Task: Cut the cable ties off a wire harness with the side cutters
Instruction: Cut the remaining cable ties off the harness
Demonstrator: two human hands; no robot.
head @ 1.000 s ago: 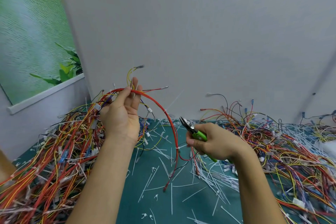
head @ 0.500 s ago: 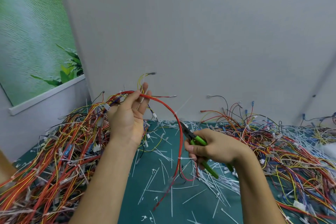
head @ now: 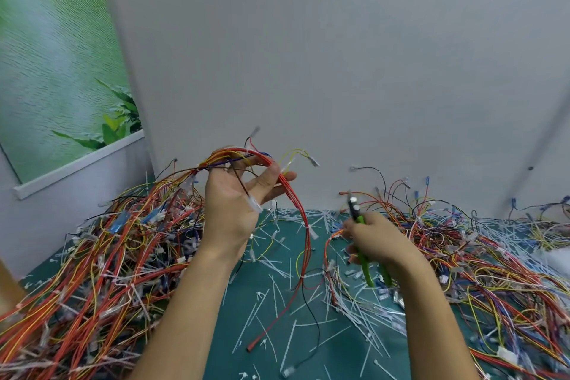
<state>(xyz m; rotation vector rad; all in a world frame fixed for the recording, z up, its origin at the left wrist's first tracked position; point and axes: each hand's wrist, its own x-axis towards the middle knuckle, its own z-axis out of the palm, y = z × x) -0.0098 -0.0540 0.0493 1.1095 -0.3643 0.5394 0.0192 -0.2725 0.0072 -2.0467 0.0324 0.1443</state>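
While the wire harness (head: 287,191) is held up above the table (head: 271,311) by the left hand (head: 237,203), its red bundle is seen arching over the spread fingers and hanging down to the green surface. That hand is open wide, palm toward the camera, with the wires draped across the fingertips and pinned by the thumb rather than gripped in a fist. At least two white cable ties (head: 312,232) are visible on the hanging stretch, one just below the hand and one lower down, so this harness is judged not yet finished. The side cutters (head: 359,219) are held in the right hand (head: 374,241), which is closed around the green handles; the tips point up and stand apart from the harness, to its right. Whether the blades are parted cannot be told, as that area is blurred.

A thick scatter of cut tie ends (head: 364,308) is spread over the table, which suggests much cutting is done. A large pile of harnesses (head: 92,271) lies to the left and another pile (head: 493,262) to the right; which is processed and which is waiting cannot be told with certainty.
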